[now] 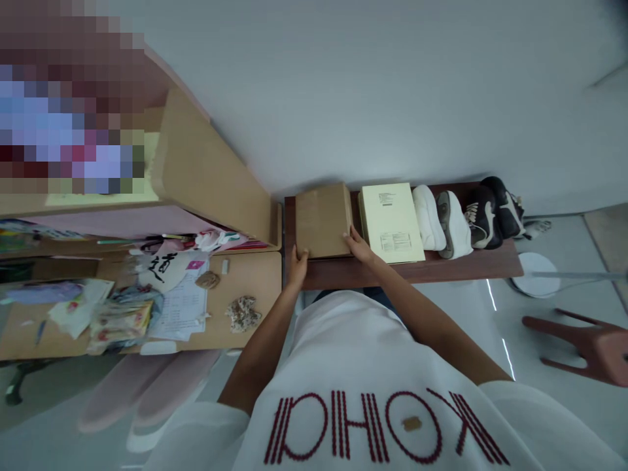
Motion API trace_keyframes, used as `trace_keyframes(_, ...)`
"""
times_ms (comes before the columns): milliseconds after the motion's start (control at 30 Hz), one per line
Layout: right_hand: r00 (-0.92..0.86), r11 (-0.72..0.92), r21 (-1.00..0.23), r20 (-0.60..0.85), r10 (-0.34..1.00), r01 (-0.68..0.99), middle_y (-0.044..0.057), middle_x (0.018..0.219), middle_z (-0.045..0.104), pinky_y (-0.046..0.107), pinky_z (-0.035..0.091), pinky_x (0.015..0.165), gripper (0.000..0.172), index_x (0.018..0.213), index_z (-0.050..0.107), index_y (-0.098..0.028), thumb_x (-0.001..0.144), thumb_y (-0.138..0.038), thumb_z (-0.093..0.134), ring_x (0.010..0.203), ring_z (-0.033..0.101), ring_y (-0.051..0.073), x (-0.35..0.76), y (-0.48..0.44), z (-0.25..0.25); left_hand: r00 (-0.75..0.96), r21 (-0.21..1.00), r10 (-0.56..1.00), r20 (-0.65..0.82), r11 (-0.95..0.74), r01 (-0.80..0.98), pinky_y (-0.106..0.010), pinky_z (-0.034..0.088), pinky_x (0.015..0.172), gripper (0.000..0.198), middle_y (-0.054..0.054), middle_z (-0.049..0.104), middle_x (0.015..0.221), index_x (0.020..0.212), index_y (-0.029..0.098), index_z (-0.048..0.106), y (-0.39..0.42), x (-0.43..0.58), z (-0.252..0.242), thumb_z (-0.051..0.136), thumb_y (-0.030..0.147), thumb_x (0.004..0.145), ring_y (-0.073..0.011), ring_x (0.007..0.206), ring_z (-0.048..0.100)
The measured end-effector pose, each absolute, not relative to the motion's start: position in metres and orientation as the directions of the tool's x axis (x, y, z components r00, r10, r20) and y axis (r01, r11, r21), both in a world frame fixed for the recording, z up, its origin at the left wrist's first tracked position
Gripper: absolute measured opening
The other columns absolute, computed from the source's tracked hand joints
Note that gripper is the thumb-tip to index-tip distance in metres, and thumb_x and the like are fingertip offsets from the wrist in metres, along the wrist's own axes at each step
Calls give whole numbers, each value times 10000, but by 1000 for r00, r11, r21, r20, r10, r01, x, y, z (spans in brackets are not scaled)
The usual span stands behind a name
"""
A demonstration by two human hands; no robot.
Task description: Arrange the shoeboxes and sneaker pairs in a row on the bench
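Note:
A closed brown cardboard box [321,222] rests near the left end of a dark wooden shelf [353,273]. My left hand [297,267] grips its front left corner, and my right hand [359,247] holds its front right edge. Right of the box lies a stack of pale yellow printed paper or booklets [391,219], close to my right hand. White shoes [426,216], grey-and-white shoes [456,226] and black shoes [483,216] stand in a row further right. The undersides of both hands are hidden.
At left, a desk [265,275] holds papers [184,304], plastic bags and a patterned cloth bundle [244,314]. A pink chair [147,386] stands below it. On the right are a brown stool [603,350] and a round white base [538,275]. A wall rises behind the shelf.

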State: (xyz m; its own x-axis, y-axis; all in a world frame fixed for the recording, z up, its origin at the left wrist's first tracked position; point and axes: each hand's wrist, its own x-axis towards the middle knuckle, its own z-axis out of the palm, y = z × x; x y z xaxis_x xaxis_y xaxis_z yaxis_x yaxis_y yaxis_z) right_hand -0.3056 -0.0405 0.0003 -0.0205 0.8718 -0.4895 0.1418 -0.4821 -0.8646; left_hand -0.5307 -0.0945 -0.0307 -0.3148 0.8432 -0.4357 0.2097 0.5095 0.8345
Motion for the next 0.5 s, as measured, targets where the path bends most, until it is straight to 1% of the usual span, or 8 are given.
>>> trace_keyframes(67,-22,-530,-838,-537,843,128,104,1632,562,554,378,1297,859,1639,462,-224,920,-652,657,1559,477,329,-311,-42,-5,-349,828,839,-418,510,235,-417,277,1346,699,-142,431,1732,1651,213,398,-96,-537,-32,603,405,1011,-244,1625,383)
trace_keyframes(133,-17,-570,-808,-578,816,147,94,1625,572,584,413,1266,816,1635,466,-249,936,-631,646,1536,502,330,-312,-48,-12,-365,811,827,-429,530,247,-407,266,1352,697,-118,417,1744,1653,230,402,-100,-539,-34,606,371,1002,-236,1638,357)
trace_keyframes(200,-36,-551,-815,-565,824,181,80,1600,599,595,419,1256,766,1610,498,-275,947,-634,630,1530,504,317,-311,-54,-17,-374,810,820,-433,536,239,-409,282,1347,663,-119,444,1727,1649,227,414,-103,-539,-36,573,340,1015,-237,1623,386)
trace_keyframes(300,-84,-474,-854,-500,862,214,61,1566,632,586,385,1277,715,1588,521,-288,973,-649,582,1538,488,291,-310,-60,-21,-357,839,833,-422,508,193,-407,333,1325,599,-109,540,1659,1637,243,439,-105,-536,-42,514,321,1048,-222,1565,477)
trace_keyframes(333,-86,-461,-859,-488,868,223,62,1566,633,581,365,1288,710,1589,517,-282,982,-645,570,1542,483,285,-310,-60,-21,-349,850,840,-417,495,177,-401,345,1318,581,-101,556,1645,1634,252,443,-104,-535,-44,494,327,1061,-212,1556,489)
trace_keyframes(400,-69,-449,-859,-477,876,245,86,1576,624,558,318,1315,694,1586,519,-244,997,-609,559,1554,469,279,-313,-56,-20,-345,860,844,-410,484,161,-383,346,1312,557,-95,543,1657,1629,254,446,-100,-534,-47,468,343,1079,-196,1566,473)
trace_keyframes(500,-39,-447,-848,-476,879,285,148,1607,588,483,289,1338,657,1571,529,-151,1021,-509,533,1563,466,269,-317,-47,-18,-351,850,836,-422,499,168,-383,313,1326,567,-132,504,1684,1628,205,443,-93,-536,-49,472,354,1082,-215,1589,441)
